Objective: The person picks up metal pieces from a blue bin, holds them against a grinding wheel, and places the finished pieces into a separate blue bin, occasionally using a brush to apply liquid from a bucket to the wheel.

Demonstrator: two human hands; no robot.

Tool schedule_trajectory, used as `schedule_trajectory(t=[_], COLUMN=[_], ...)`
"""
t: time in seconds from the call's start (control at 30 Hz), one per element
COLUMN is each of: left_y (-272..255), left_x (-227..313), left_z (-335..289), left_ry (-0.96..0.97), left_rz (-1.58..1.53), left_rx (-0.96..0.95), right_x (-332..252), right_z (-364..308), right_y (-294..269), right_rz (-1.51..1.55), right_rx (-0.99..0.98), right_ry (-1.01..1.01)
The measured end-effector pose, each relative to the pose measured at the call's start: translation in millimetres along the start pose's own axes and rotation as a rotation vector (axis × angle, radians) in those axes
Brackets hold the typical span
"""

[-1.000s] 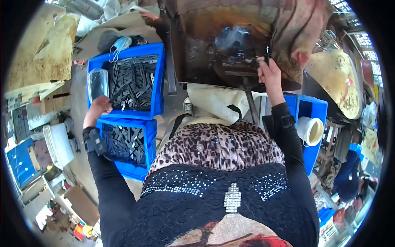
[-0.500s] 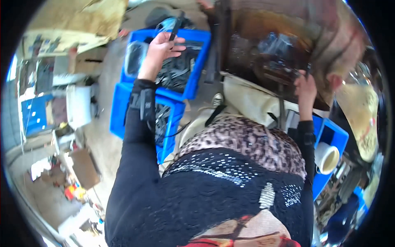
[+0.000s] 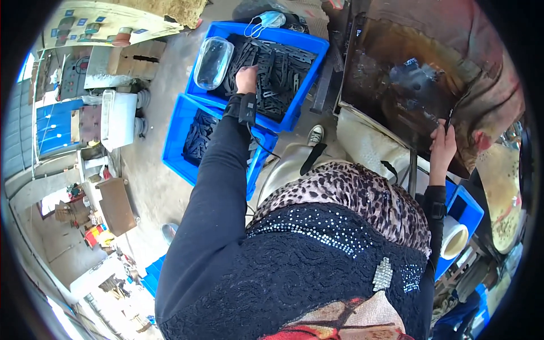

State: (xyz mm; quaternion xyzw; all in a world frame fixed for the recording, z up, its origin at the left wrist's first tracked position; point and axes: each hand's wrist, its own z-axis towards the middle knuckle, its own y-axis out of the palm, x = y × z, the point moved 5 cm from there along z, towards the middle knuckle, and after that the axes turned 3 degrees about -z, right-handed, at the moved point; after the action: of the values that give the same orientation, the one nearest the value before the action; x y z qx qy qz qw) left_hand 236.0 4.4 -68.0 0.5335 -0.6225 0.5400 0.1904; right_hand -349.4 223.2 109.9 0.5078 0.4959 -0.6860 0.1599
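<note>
My left hand [image 3: 247, 80] is down at a blue plastic bin [image 3: 310, 85] full of dark flat metal strips [image 3: 279, 85]. Its fingers are curled, and whatever they grip cannot be told apart from the strips around them. At the right, my right hand [image 3: 443, 148] pinches a thin dark strip [image 3: 449, 118] that points up and away from me. That hand is beside the edge of a brown, wet-looking work surface [image 3: 368, 68], where clear plastic or liquid [image 3: 416, 76] glistens.
A clear plastic tub [image 3: 214, 63] and a light blue face mask [image 3: 268, 20] rest at the big bin's rim. Nearer stands a second blue bin [image 3: 177, 130] with similar strips. Another blue bin [image 3: 469, 205] at the right holds a cream-coloured roll [image 3: 453, 238].
My left hand has gone down into the strips; before, it held a dark strip up above the bin. My right hand keeps its dark strip, now a little lower in view.
</note>
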Motion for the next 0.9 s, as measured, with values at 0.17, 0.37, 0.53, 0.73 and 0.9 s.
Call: schedule_trajectory(t=[0.17,0.37,0.53,0.73,0.9], left_y=[19,38,46,65,69], left_x=[75,92,99,107,98], left_z=[-41,-34,-35,-41,-31], left_ry=[0.349,0.979,1.185,1.174,1.109], left_rz=[0.495,0.824,0.958,1.012,1.115], left_rx=[-0.033,-0.307,-0.505,-0.611,-0.601], right_x=[10,14,15,11,16], right_z=[-4,-7,-10,-11,-7], right_y=[-17,-37,-58,-72,-69], right_rz=[-0.064,-0.129,-0.266,-0.28,-0.225], right_rx=[0.057,0.081,0.109,0.112,0.104], right_ry=[0.004,0.022,-0.04,0.002,0.003])
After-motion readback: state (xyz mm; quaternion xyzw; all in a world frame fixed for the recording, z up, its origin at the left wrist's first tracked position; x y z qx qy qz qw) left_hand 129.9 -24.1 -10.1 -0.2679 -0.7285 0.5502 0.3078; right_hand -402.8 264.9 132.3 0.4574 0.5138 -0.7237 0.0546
